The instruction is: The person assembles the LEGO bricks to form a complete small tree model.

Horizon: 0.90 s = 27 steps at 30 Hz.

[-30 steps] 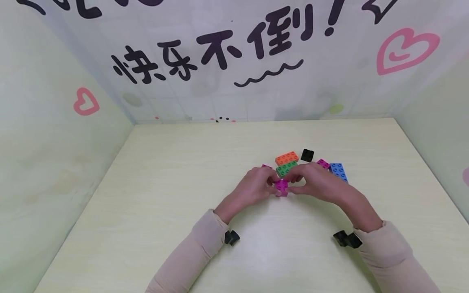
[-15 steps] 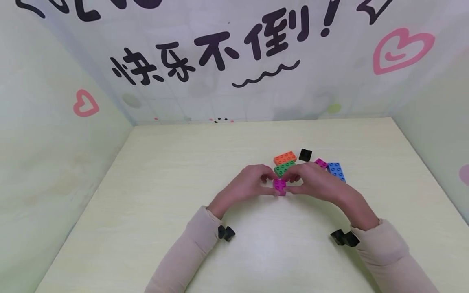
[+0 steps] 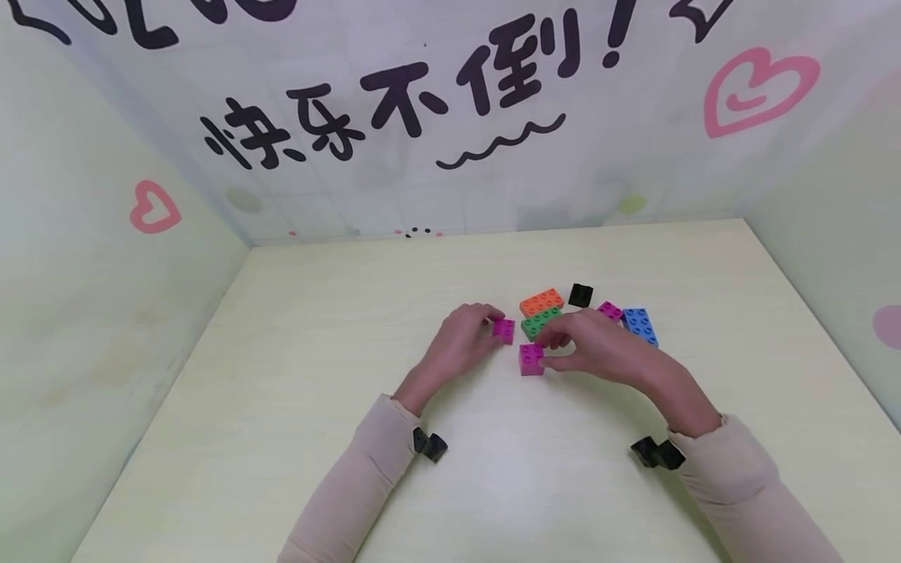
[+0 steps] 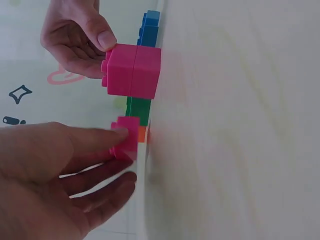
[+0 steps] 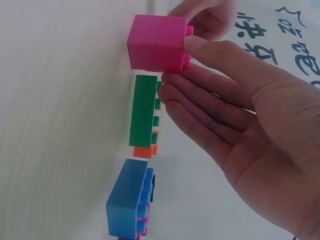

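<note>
A stack of two pink toy bricks [image 3: 531, 360] stands on the table, one brick pressed on the other, the seam clear in the left wrist view. My right hand [image 3: 608, 348] pinches it from the right side, thumb and index finger at its studded top in the right wrist view. Left of the stack lies a single pink brick [image 3: 503, 330], apart from it. My left hand [image 3: 461, 338] has its thumb and fingers about this single brick, with the thumb [image 4: 119, 134] over its near face. Behind the stack sits a green brick [image 3: 540, 322].
An orange brick [image 3: 542, 302] lies against the green one's far side. Farther right are a small black brick [image 3: 580, 295], another pink brick [image 3: 610, 310] and a blue brick [image 3: 640, 326]. Printed walls [image 3: 422, 188] border the table [image 3: 352, 313] at back and sides.
My left hand has let go of the pink stack and moved left to the single pink brick. The right hand stays at the stack. The head view has shifted slightly.
</note>
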Each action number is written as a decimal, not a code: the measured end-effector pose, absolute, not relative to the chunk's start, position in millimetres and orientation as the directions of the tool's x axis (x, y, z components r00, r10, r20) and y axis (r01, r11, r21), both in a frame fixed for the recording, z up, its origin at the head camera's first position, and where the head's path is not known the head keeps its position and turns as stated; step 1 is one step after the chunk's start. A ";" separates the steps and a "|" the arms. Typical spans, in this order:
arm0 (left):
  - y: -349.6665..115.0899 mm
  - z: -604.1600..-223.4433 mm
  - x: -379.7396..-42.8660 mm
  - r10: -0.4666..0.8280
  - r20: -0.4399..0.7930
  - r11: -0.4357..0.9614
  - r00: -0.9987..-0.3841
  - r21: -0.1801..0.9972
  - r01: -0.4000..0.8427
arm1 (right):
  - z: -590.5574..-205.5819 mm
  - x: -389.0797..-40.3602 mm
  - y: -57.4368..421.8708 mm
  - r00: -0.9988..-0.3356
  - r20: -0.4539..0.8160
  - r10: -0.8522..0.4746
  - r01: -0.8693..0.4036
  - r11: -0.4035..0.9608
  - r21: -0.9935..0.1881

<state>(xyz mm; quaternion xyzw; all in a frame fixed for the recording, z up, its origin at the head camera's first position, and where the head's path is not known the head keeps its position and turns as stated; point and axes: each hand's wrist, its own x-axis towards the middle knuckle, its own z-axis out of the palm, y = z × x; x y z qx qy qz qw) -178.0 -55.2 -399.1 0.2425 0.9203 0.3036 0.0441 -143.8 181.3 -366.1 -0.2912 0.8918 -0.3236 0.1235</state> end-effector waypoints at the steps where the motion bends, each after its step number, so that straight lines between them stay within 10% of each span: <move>1: -55.5 -396.2 -176.8 0.470 0.069 0.682 -0.880 0.605 0.412 | -366.0 -143.9 181.2 -0.799 -0.033 -0.601 -0.440 0.621 -0.649; 10: -50.0 -373.1 -162.1 0.634 0.061 0.530 -0.771 0.692 0.490 | -367.5 -145.2 180.8 -0.805 -0.030 -0.592 -0.433 0.622 -0.653; 27: -36.5 -373.3 -150.8 0.622 0.108 0.601 -0.776 0.569 0.561 | -368.4 -147.0 184.6 -0.794 -0.033 -0.607 -0.444 0.616 -0.650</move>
